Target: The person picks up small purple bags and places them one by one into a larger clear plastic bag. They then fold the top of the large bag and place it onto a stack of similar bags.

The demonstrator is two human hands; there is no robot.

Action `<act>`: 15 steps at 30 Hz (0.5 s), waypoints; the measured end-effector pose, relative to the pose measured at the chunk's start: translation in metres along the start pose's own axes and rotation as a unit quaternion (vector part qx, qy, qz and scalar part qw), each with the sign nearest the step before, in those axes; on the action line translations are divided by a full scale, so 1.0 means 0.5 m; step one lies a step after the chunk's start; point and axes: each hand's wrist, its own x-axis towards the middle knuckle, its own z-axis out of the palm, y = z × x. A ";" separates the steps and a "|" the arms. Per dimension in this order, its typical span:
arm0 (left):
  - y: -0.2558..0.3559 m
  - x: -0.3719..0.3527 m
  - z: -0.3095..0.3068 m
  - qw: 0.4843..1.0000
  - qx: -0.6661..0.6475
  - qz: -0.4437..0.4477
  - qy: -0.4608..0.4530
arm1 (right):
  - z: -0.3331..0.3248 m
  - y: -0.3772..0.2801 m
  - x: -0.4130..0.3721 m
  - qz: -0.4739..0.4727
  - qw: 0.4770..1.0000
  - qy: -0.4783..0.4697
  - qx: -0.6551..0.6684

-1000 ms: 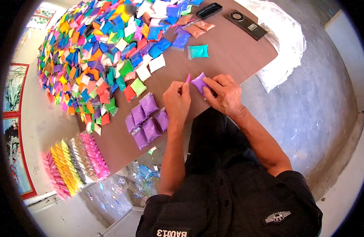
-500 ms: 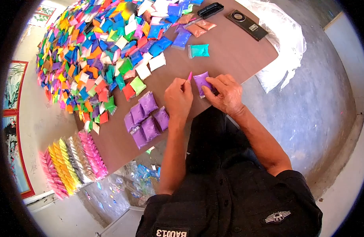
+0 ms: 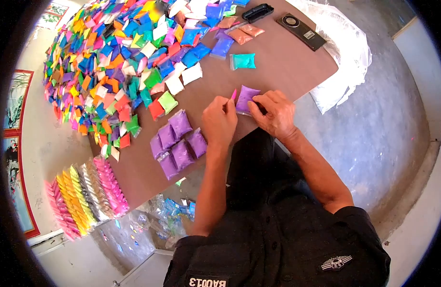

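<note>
My left hand (image 3: 219, 119) is closed around a thin pink stick (image 3: 234, 94), whose pointed end rises past the fingers. Just right of it, a clear packet of purple filling (image 3: 247, 99) lies on the brown table. My right hand (image 3: 275, 113) pinches the lower right edge of this packet between thumb and fingers. To the left of my left hand, several similar purple packets (image 3: 181, 123) sit in a close group.
A big heap of multicoloured packets (image 3: 110, 67) covers the table's far left. Stacked rows of packets (image 3: 86, 196) stand at the near left corner. A teal packet (image 3: 243, 61), a black tray (image 3: 257, 13), a dark phone-like slab (image 3: 301, 31) and white plastic sheeting (image 3: 345, 52) lie farther off.
The purple packet has turned slightly and shifted right. My right fingers have slid from its face to its lower right edge. My left hand has edged right, still with the pink stick.
</note>
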 end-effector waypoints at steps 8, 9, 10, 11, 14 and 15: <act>0.034 -0.031 -0.026 0.992 -0.083 -0.090 0.017 | -0.027 -0.026 0.032 -0.005 1.000 0.002 0.016; 0.034 -0.042 -0.025 0.992 -0.084 -0.088 0.018 | -0.028 -0.025 0.038 -0.042 0.999 -0.005 -0.009; 0.034 -0.051 -0.023 0.993 -0.085 -0.085 0.020 | -0.023 -0.019 0.040 -0.042 0.999 -0.006 -0.007; 0.035 -0.059 -0.020 0.992 -0.084 -0.086 0.021 | -0.017 -0.012 0.041 -0.057 0.998 -0.029 0.009; 0.036 -0.074 -0.008 0.992 -0.102 -0.069 0.016 | -0.008 -0.004 0.030 -0.053 0.997 -0.056 0.033; 0.036 -0.075 -0.006 0.996 -0.073 -0.051 0.012 | -0.006 -0.005 0.029 -0.035 0.997 -0.061 0.042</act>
